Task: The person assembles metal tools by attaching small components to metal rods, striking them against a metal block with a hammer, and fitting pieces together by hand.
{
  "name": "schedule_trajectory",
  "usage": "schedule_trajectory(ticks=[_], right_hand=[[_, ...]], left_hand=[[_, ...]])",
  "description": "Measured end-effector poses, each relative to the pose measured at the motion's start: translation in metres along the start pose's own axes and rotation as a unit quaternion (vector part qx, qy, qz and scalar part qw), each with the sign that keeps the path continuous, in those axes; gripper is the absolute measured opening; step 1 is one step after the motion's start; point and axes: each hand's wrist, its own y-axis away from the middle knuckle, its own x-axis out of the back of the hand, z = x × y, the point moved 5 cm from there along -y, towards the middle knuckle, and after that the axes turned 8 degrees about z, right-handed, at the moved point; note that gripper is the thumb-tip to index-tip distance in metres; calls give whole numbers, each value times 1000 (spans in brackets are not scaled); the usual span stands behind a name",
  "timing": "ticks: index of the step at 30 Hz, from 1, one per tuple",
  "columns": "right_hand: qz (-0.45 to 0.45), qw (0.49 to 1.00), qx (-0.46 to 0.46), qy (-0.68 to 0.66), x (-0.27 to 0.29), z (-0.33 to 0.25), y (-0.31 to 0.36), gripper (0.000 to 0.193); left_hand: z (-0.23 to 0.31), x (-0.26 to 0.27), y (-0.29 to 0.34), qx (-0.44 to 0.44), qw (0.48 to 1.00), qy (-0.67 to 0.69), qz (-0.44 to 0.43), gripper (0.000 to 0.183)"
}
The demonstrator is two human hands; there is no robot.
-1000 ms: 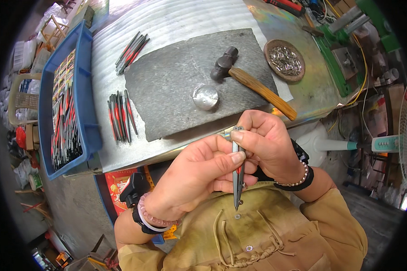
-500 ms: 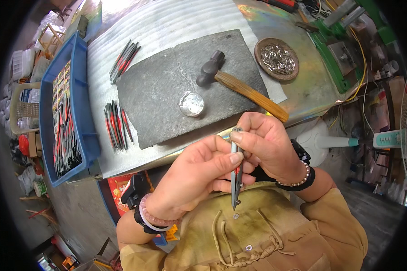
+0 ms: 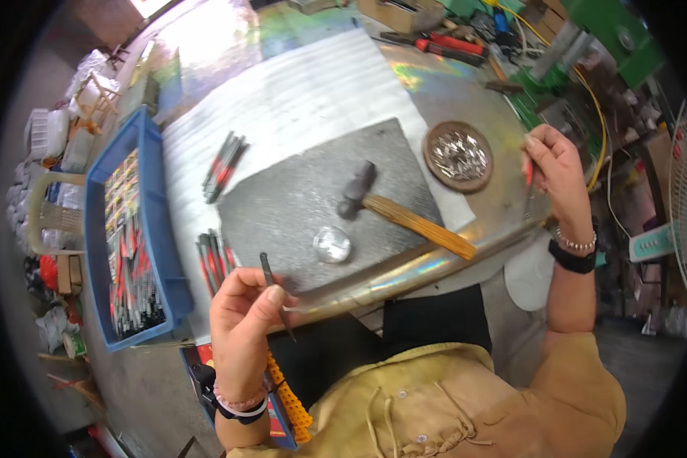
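One dk rod (image 3: 266, 269) in L hand (image 3: 241, 324), red pc (image 3: 528, 169) in R (image 3: 560, 168)

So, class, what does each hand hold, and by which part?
Left hand: a thin dark strip, pinched around its middle. Right hand: a slim piece, partly red, seemingly by its upper end.

Open lane: bare white sheet (image 3: 313, 95) beyond the stone slab (image 3: 282, 187). Hammer (image 3: 420, 226) obstructs slab's right side, handle overhanging the edge. Left hand (image 3: 240, 317): raised bin wall (image 3: 157, 221) to its left, sticks (image 3: 216, 258) just beyond. Right hand (image 3: 557, 164): bare desk (image 3: 504, 183) strip toward the bowl (image 3: 459, 187); green machine (image 3: 528, 98) blocks beyond.
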Motion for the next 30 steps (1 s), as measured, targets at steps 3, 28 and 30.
schedule_trajectory(ticks=[3,28,30], right_hand=[[37,988,35,145,23,36,-34,18],[-56,967,190,158,-55,-39,58,12],[-68,963,213,154,-65,-42,64,13]], left_hand=[[11,23,-6,-100,990,-75,69,13],[15,72,-56,-320,702,-568,287,14],[21,64,-52,-318,708,-561,288,14]])
